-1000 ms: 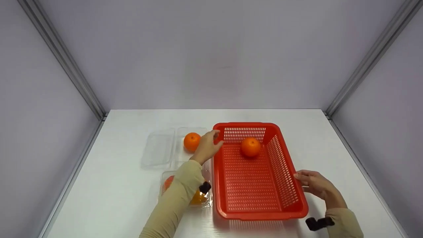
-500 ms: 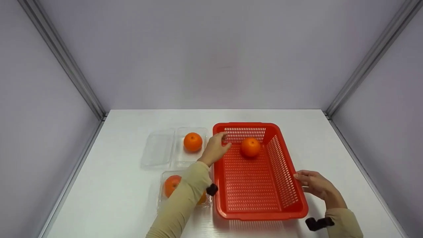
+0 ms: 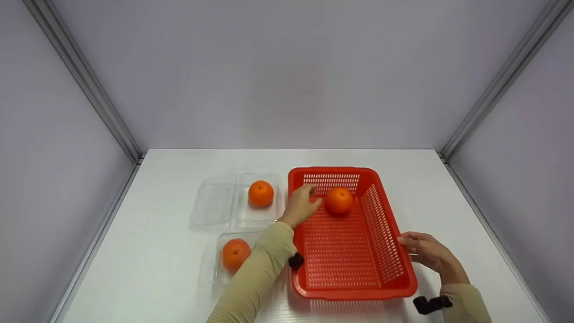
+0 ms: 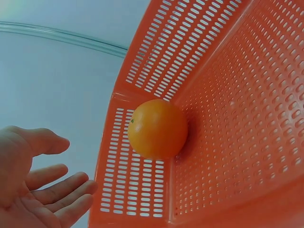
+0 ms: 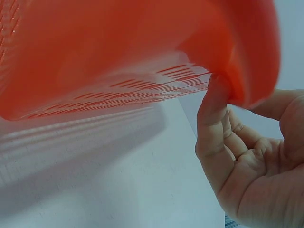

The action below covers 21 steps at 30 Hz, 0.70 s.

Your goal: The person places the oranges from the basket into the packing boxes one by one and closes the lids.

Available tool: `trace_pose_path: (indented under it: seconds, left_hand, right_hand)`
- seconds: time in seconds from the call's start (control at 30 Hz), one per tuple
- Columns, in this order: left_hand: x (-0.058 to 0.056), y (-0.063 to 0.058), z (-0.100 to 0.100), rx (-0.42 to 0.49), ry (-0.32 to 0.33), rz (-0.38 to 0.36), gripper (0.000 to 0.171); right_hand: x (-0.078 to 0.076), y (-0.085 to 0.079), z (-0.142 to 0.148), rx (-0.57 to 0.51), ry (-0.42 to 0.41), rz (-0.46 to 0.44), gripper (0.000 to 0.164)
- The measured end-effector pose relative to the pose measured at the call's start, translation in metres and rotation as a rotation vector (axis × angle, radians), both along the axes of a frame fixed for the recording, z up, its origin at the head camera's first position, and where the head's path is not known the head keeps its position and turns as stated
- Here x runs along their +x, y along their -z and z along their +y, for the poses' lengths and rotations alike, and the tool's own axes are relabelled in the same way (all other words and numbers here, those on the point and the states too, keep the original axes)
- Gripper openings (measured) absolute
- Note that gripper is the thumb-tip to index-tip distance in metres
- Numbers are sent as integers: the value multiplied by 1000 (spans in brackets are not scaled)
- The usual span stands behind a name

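A red plastic basket (image 3: 341,251) with slotted walls stands right of the middle of the table. One orange (image 3: 339,200) lies inside it near the far wall. My left hand (image 3: 301,207) hovers over the basket's left rim, fingers spread and a little bent, just left of that orange and apart from it; nothing is in its grasp. In the left wrist view the same orange (image 4: 158,129) rests against the slotted wall. My right hand (image 3: 426,251) pinches the basket's right rim. The right wrist view has thumb and fingers (image 5: 213,109) at the rim's edge.
To the left lies an open clear plastic box (image 3: 258,214) with an orange (image 3: 261,194) inside, its lid (image 3: 214,202) folded out leftward. Nearer, a second clear box (image 3: 222,282) holds another orange-red fruit (image 3: 235,255); my left sleeve (image 3: 258,273) partly covers it.
My left hand has moved right, from beside the clear box's orange to over the basket, close to the orange there. The right hand stays on the rim.
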State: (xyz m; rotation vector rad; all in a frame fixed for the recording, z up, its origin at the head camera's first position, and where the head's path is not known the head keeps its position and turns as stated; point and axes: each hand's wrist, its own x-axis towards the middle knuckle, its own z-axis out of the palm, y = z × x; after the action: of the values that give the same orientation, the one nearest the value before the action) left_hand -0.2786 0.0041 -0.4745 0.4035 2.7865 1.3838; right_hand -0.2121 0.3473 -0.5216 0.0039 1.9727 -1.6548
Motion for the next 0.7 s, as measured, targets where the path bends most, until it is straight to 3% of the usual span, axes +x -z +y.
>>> trace_pose_path:
  seconds: [0.7]
  left_hand:
    - [-3, 10, 28, 7, 57, -86, 42]
  right_hand:
    - [3, -3, -1, -34, -27, -2, 31]
